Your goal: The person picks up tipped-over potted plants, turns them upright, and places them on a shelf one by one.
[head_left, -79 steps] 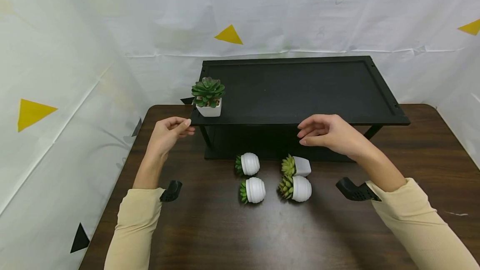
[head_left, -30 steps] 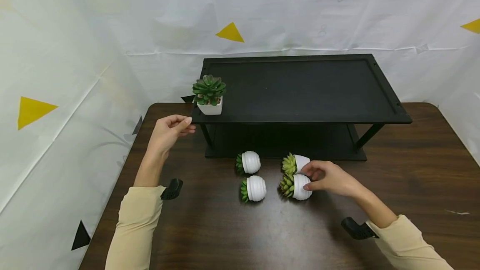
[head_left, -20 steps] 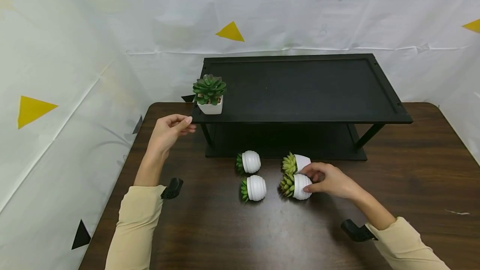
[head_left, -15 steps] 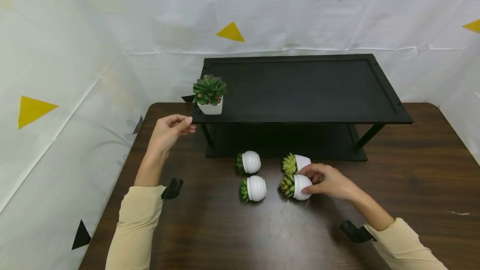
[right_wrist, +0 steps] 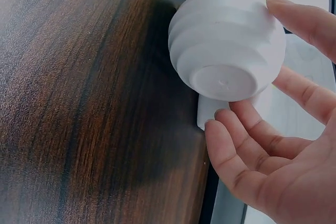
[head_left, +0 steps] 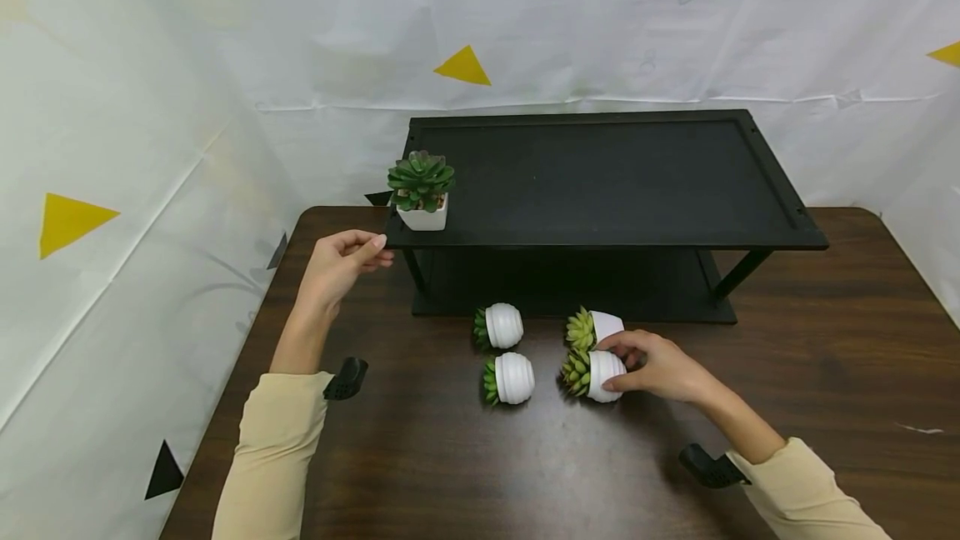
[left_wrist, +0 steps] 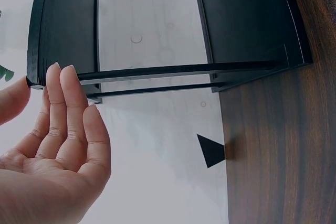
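Observation:
My left hand (head_left: 337, 269) pinches the front left corner of a black two-tier shelf (head_left: 615, 182); in the left wrist view the thumb and the fingers lie on opposite sides of the board's edge. My right hand (head_left: 660, 369) holds a small potted succulent (head_left: 602, 369) lying on its side, with thumb and fingers on its ribbed white pot. In the right wrist view the pot's round base (right_wrist: 223, 80) faces the camera. Behind it lies a light green succulent in a smooth white pot (head_left: 609, 324), partly covered by the fingers.
Two more succulents in ribbed white pots, a rear one (head_left: 504, 326) and a front one (head_left: 514, 378), lie on the brown wooden table (head_left: 450, 473). A dark green succulent in a square pot (head_left: 423, 217) stands upright on the shelf's front left corner. White sheeting (head_left: 337, 23) hangs behind.
My right hand has come down from before the shelf's front edge to the ribbed pot and taken hold of it. The left hand keeps its place on the shelf corner.

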Motion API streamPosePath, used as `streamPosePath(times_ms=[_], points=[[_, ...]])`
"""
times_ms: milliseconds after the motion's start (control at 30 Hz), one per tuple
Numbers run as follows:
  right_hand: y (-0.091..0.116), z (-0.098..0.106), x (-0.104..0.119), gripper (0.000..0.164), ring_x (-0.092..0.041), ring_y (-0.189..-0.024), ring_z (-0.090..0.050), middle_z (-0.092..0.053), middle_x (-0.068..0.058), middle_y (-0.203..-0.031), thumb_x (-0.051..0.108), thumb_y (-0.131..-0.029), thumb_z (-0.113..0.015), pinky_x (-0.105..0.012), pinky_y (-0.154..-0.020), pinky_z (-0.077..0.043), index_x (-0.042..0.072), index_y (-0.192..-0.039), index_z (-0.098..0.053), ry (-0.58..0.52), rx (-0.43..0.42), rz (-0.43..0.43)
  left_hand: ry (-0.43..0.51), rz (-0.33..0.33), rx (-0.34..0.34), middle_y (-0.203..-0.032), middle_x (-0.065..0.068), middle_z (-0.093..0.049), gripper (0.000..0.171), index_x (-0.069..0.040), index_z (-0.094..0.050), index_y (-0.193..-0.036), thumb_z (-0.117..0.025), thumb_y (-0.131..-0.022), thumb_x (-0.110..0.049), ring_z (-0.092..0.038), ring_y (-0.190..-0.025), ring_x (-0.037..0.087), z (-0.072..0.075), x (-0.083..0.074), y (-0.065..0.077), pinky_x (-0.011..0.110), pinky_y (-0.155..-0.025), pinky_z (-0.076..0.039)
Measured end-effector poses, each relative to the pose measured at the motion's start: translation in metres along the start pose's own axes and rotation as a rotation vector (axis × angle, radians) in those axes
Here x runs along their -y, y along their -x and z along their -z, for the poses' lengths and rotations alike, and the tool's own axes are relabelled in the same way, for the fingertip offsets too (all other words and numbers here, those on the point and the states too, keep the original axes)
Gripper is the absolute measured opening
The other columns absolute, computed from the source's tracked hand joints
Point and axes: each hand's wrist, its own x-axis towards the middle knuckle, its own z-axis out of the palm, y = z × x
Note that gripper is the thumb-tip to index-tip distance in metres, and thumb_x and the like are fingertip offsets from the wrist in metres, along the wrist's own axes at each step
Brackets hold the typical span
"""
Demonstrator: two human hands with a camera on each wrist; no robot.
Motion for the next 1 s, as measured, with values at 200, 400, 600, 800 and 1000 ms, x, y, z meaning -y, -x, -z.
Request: streamPosePath(times_ms=[200,400,600,800,1000], points=[[-0.0002,-0.0014,-0.0021,0.046,-0.017,-0.075,-0.052,-0.056,-0.006,-0.091,0.017,-0.072,-0.079,-0.026,-0.060,-0.045,-0.001,-0.110,-0.060,0.011,0.002,-0.006,0.004,-0.004,-0.002,-0.084,0.005,-0.066,0.032,0.006,-0.058,-0.110,-0.057,-0.092,-0.021,-0.064,-0.080,0.019,-0.0001,0.0001,-0.0001,0.033,-0.084,-0.049],[-0.0001,-0.0023,-0.0029,0.048,-0.018,-0.076,-0.052,-0.056,-0.006,-0.090,0.019,-0.072,-0.079,-0.026,-0.059,-0.046,-0.001,-0.111,-0.059,0.004,0.012,-0.020,0.007,-0.002,-0.003,-0.080,0.001,-0.065,0.032,0.006,-0.058,-0.109,-0.057,-0.092,-0.021,-0.063,-0.074,0.011,-0.0003,-0.0002,0.0001,0.035,-0.085,-0.049],[-0.0004,-0.0024,-0.0021,0.049,-0.019,-0.077,-0.053,-0.056,-0.006,-0.091,0.020,-0.072,-0.079,-0.027,-0.060,-0.045,-0.001,-0.111,-0.059,0.009,0.014,-0.016,-0.004,0.004,-0.004,-0.080,-0.002,-0.064,0.032,0.005,-0.058,-0.110,-0.057,-0.092,-0.021,-0.064,-0.075,0.010,-0.0004,-0.0006,0.0002,0.030,-0.082,-0.050],[-0.0005,-0.0031,-0.0025,0.048,-0.019,-0.077,-0.053,-0.056,-0.006,-0.091,0.019,-0.071,-0.079,-0.027,-0.061,-0.045,-0.001,-0.111,-0.059,0.020,0.012,-0.017,-0.007,0.002,-0.005,-0.079,-0.002,-0.064,0.031,0.006,-0.058,-0.110,-0.056,-0.093,-0.020,-0.064,-0.074,0.009,-0.0004,-0.0007,0.0002,0.027,-0.080,-0.051],[0.0009,-0.0017,-0.0020,0.047,-0.019,-0.078,-0.053,-0.057,-0.006,-0.091,0.016,-0.070,-0.079,-0.029,-0.061,-0.045,0.000,-0.110,-0.058,0.010,0.028,-0.012,-0.011,0.006,-0.005,-0.080,-0.001,-0.065,0.032,0.005,-0.058,-0.110,-0.056,-0.093,-0.021,-0.063,-0.074,0.010,-0.0003,-0.0010,-0.0001,0.028,-0.081,-0.050]])
